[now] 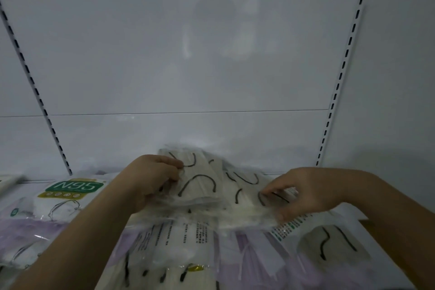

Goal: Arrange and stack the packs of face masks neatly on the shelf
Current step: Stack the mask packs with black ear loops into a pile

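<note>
1. Head view: a loose pile of clear mask packs [207, 186] with cream masks and dark ear loops sits at six o'clock, against the white back panel [188, 54] of the shelf.
2. The left hand [150, 181] pinches the pile's nine o'clock edge, fingers curled round the plastic.
3. The right hand [303, 193] grips the three o'clock edge, thumb beneath, fingers on top.
4. An N95 pack [70, 190] lies at nine o'clock of the pile; lilac packs [254, 254] and printed packs spread nearer, at six o'clock.
</note>
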Demonstrator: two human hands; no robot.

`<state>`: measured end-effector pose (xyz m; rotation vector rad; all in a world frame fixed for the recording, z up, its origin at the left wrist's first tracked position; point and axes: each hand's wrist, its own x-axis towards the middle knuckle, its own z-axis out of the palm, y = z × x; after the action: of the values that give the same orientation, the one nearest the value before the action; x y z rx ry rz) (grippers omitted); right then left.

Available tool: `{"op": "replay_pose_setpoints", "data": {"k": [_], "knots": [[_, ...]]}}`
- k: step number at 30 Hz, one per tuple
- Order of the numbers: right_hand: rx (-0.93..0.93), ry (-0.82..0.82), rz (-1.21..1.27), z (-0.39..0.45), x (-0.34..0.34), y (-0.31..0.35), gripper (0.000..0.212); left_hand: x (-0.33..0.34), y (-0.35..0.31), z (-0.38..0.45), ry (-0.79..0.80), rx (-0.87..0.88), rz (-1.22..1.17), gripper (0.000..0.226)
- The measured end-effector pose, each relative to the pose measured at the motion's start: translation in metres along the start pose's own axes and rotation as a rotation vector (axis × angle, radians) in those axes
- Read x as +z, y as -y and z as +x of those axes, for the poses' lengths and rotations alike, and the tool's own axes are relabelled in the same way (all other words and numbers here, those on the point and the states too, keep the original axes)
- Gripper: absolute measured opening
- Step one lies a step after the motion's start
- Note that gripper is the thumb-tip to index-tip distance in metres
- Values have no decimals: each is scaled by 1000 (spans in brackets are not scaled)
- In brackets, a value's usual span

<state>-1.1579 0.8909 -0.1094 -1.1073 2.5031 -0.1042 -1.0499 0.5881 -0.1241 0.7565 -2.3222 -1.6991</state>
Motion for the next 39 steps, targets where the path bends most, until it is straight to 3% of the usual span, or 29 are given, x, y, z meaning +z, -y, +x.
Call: {"op": "replay_pose_setpoints", "data": {"k": [3, 5, 9, 11, 14, 16, 19, 21, 25, 28, 29, 33, 35, 39], "knots": [[-80, -113, 121, -2, -5, 1, 18, -1, -2, -2, -18, 19, -23, 27], [-98, -297, 154, -5, -12, 3, 35, -1, -3, -6, -13, 34, -48, 27], [-88, -763, 295, -1, -20, 13, 43, -2, -3, -12, -20, 44, -85, 26], [-120, -889, 388, 1, -19, 29, 46, -1, -3, -13, -38, 47, -113, 26], [-247, -955, 329, 5, -4, 60, 37, 3, -3, -19, -59, 55, -166, 28], [-352, -924, 211, 10, 14, 83, 35, 5, -4, -24, -35, 72, -231, 26], [-426, -750, -9, 26, 45, 106, 45, 8, -9, -34, -2, 70, -390, 17], [-428, -683, -123, 34, 58, 110, 53, 10, -11, -37, 10, 46, -433, 28], [-499, -686, 49, 24, 48, 108, 55, 21, -8, -36, -57, 158, -346, 25], [-383, -824, 221, 13, 35, 76, 45, 23, -8, -32, -143, 208, -371, 36], [-339, -784, 264, 7, 30, 60, 47, 21, -9, -31, -160, 210, -406, 45], [-135, -243, 59, -17, 27, 0, 56, 14, -11, -28, -178, 203, -492, 70], [-154, -259, -44, -16, 36, -11, 41, 14, -12, -27, -173, 206, -505, 72], [-183, -377, 30, -19, 37, -8, 27, 16, -12, -24, -175, 207, -475, 77]]}}
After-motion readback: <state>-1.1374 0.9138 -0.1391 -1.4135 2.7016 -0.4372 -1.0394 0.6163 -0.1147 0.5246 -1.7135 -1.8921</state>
